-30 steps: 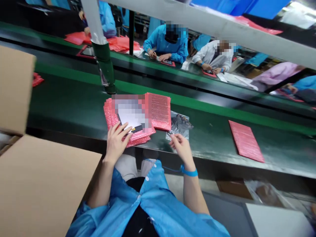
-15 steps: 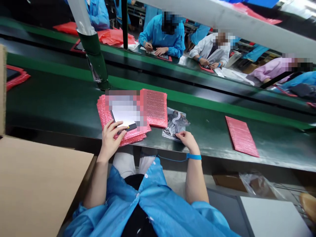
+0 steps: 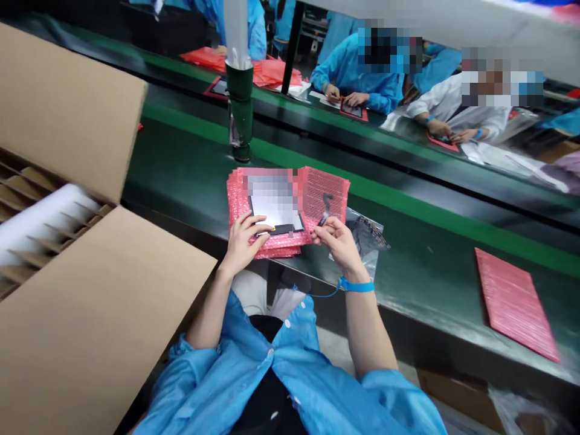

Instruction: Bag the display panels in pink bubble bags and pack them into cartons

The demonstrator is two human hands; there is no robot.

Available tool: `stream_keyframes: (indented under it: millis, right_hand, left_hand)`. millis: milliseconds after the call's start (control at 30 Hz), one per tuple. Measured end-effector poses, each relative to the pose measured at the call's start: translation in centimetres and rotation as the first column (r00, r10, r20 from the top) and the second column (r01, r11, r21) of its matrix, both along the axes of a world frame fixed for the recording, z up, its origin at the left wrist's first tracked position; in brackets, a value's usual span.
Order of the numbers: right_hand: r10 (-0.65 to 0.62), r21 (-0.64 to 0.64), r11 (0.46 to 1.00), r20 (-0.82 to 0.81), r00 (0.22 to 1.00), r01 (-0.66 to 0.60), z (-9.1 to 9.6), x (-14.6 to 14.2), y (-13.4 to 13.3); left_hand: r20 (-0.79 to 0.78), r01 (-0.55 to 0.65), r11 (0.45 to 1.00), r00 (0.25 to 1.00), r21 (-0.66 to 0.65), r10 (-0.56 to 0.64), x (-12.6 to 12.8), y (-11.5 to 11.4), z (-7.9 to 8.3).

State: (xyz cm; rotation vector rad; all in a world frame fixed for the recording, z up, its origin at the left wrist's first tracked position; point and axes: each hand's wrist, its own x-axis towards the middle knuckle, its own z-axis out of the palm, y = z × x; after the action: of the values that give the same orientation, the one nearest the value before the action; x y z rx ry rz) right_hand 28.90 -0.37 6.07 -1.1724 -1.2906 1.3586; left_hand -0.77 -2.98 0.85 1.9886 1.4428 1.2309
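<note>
A flat display panel [image 3: 272,202], white with a dark lower edge and a yellow mark, lies on a stack of pink bubble-wrap bags [image 3: 265,249]. My left hand [image 3: 242,241] rests on the panel's lower left corner, fingers stretched and apart. In a pinch, my right hand [image 3: 339,241] holds a thin black flex cable [image 3: 326,208], its curled end pointing up over another pink bubble-wrap bag [image 3: 335,184] beside the panel. Partly behind my right hand is a clear plastic bag [image 3: 369,257] with several more dark cables [image 3: 362,235]. Blurring covers the panel's upper part.
An open cardboard box [image 3: 167,266] with dividers stands at the left. One pink bubble-wrap bag [image 3: 516,302] lies farther right on the green bench [image 3: 421,266]. A green-wrapped post [image 3: 240,115] rises behind the stack. Co-workers sit across the line.
My right hand has lifted a black flex cable from the plastic bag and moved left toward the panel. My left hand stays on the panel. The view has turned left, showing more of the box.
</note>
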Motion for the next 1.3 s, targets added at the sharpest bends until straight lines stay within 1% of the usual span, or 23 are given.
stream_keyframes:
  millis: [67,133,233,300,367,467,533,633,833,933,1067,1300]
  right_hand:
    - [0.144,0.003,0.99,-0.007,0.99,-0.144,0.6,-2.7,1.1]
    - [0.252,0.002,0.968,-0.015,0.968,-0.252,0.9,-4.6,2.0]
    - [0.334,-0.008,0.943,-0.007,0.943,-0.334,1.0,-5.9,2.8]
    - [0.35,-0.027,0.936,0.018,0.936,-0.35,0.8,-6.1,3.0]
    - [0.334,-0.021,0.942,0.045,0.941,-0.334,0.7,-6.2,3.0]
    - [0.274,0.059,0.957,0.143,0.951,-0.285,0.6,-6.4,2.9]
    - [0.251,0.12,0.951,0.229,0.941,-0.283,0.7,-6.8,3.1]
    - [0.31,0.139,0.924,0.281,0.908,-0.358,1.2,-7.2,4.0]
    - [0.452,0.078,0.868,0.29,0.844,-0.491,1.8,-7.5,6.5]
    - [0.467,0.095,0.849,0.323,0.823,-0.52,1.7,-7.8,7.3]
    - [0.483,0.122,0.827,0.348,0.804,-0.549,1.6,-8.3,7.7]
    - [0.495,0.119,0.82,0.345,0.798,-0.56,2.3,-8.7,7.5]
  left_hand:
    - [-0.006,0.006,1.0,1.0,-0.008,-0.006,0.1,0.0,0.0]
    - [-0.014,0.002,1.0,1.0,-0.009,-0.002,0.1,0.0,0.1]
    - [-0.022,-0.011,1.0,1.0,0.001,0.011,0.3,-0.1,-0.1]
    - [-0.022,-0.018,1.0,1.0,0.012,0.018,0.4,-0.2,-0.2]
    - [-0.019,-0.018,1.0,1.0,0.02,0.019,0.4,-0.3,-0.3]
    - [-0.015,-0.015,1.0,1.0,0.012,0.015,0.5,-0.4,-0.2]
    - [-0.011,-0.012,1.0,1.0,-0.001,0.012,0.5,-0.5,-0.1]
    - [0.014,-0.022,1.0,1.0,-0.01,0.023,0.6,-0.7,0.1]
    - [0.036,-0.044,0.999,0.998,-0.032,0.045,0.7,-0.8,0.2]
    - [0.044,-0.049,0.998,0.998,-0.031,0.05,0.7,-0.7,0.2]
    - [0.039,-0.05,0.998,0.998,-0.034,0.052,0.6,-0.6,0.1]
    - [0.025,-0.057,0.997,0.998,-0.045,0.058,0.5,-0.6,0.2]
